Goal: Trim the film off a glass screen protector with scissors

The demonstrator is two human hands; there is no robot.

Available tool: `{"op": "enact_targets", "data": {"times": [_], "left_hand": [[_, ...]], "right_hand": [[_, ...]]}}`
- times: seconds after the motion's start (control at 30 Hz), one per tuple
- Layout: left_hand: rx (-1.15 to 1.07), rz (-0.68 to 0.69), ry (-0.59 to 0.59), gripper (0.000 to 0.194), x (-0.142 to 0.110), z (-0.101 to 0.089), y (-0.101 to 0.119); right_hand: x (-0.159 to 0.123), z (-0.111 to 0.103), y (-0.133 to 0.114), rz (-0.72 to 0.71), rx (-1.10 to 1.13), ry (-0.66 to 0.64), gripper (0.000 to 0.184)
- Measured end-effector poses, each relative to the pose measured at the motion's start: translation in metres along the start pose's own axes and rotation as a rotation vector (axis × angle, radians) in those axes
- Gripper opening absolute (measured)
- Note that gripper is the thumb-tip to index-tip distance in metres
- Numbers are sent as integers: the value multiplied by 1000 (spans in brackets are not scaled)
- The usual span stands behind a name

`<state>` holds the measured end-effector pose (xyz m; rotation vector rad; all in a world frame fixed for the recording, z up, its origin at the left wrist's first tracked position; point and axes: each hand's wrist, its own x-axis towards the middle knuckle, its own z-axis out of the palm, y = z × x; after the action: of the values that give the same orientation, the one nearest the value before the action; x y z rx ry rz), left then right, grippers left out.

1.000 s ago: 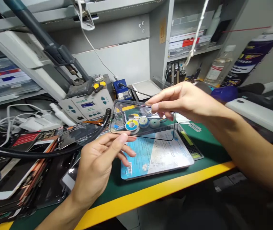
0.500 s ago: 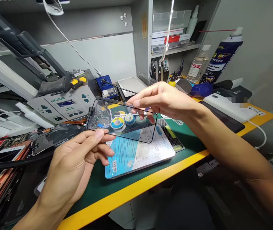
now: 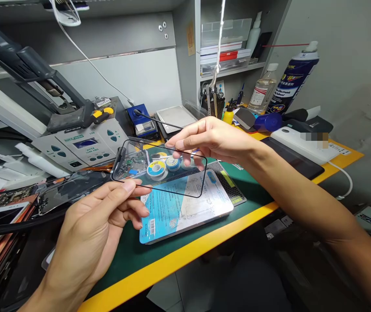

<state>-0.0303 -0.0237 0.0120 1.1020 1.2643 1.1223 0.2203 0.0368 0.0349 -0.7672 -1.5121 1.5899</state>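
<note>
Head view: a black-bordered glass phone screen panel is held level in the air above the middle of the worktop.
Left hand: the near long edge of the panel is gripped in a narrow pinch between thumb and fingers.
Right hand: the far long edge is gripped in a narrow pinch near the right corner, with some fingers seen through the glass.
Below the panel: solder wire spools and a blue printed card are laid on a green repair mat, with open air left above them.
Near edge: a strip of mat is left between the card and the yellow worktop rim.
Left edge: a stack of phone screens is piled there, and a black cable is run just beside the left hand.
Far edge: a soldering station is placed just beyond the panel's left corner.
</note>
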Motion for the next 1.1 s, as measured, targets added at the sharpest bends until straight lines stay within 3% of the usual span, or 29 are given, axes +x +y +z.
{"op": "enact_targets", "data": {"times": [0.87,1.0,1.1], "left_hand": [[-80,-4,44,14,-8,1,3],[-96,-3,-28,20,-9,3,3],[-63,-84,-101,29,-10,7,0]], "right_hand": [[5,-1,9,93,112,2,18],[7,1,16,89,140,-22,18],[7,8,22,98,160,-72,20]]}}
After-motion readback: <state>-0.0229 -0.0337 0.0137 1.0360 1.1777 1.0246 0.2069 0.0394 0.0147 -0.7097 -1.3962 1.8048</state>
